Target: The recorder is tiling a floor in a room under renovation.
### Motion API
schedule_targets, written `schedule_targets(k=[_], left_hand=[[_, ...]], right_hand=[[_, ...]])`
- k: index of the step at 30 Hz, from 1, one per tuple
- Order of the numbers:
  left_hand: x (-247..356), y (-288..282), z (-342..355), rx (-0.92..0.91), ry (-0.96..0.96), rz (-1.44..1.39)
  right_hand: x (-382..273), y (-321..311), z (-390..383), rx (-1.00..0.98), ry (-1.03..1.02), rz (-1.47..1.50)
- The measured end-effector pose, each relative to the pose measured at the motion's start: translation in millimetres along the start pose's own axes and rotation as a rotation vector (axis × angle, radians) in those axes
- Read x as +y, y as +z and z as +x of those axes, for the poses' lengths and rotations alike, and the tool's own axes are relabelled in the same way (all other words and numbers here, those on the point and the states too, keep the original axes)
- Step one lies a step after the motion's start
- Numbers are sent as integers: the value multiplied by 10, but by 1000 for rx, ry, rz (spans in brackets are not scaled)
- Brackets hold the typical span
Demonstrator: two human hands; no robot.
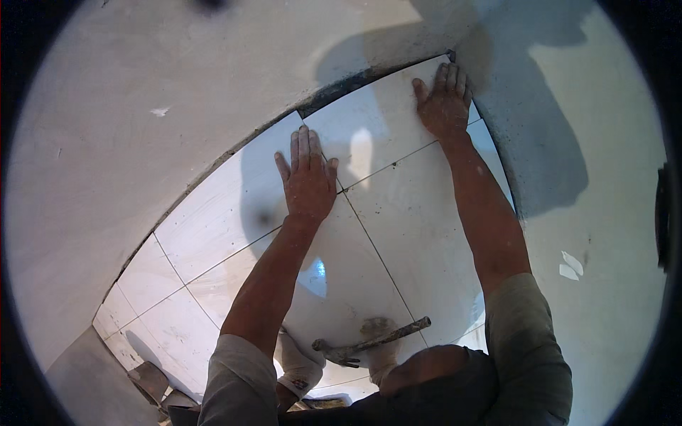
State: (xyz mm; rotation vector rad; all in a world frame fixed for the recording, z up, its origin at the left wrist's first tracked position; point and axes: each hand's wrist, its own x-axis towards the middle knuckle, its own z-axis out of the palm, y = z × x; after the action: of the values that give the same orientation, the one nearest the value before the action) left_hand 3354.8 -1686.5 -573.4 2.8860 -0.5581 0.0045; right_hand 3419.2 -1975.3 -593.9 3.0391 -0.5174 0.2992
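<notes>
Head view: glossy white tile (387, 117) under left hand (310, 186) and right hand (445, 110), fingers (304, 145) partly spread.

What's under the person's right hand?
A white tile; its bare surface shows to the left of the right hand. Whatever is directly beneath the palm and spread fingers is covered.

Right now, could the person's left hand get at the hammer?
Probably yes: the left hand lies flat on the white tiles, gripping nothing, and the hammer shows uncovered, lower in the picture. Nothing seems to block the way, though the hand would have to draw back.
</notes>
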Motion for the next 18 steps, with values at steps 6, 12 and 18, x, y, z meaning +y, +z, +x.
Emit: schedule_targets(k=[6, 12, 18], left_hand=[[81, -49, 39, -34, 15, 18], [-46, -104, 106, -122, -5, 0], [-75, -142, 137, -97, 72, -13]], right_hand=[[201, -60, -21, -42, -57, 100], [249, -346, -813, -163, -43, 170], [190, -471, -1485, -132, 30, 196]])
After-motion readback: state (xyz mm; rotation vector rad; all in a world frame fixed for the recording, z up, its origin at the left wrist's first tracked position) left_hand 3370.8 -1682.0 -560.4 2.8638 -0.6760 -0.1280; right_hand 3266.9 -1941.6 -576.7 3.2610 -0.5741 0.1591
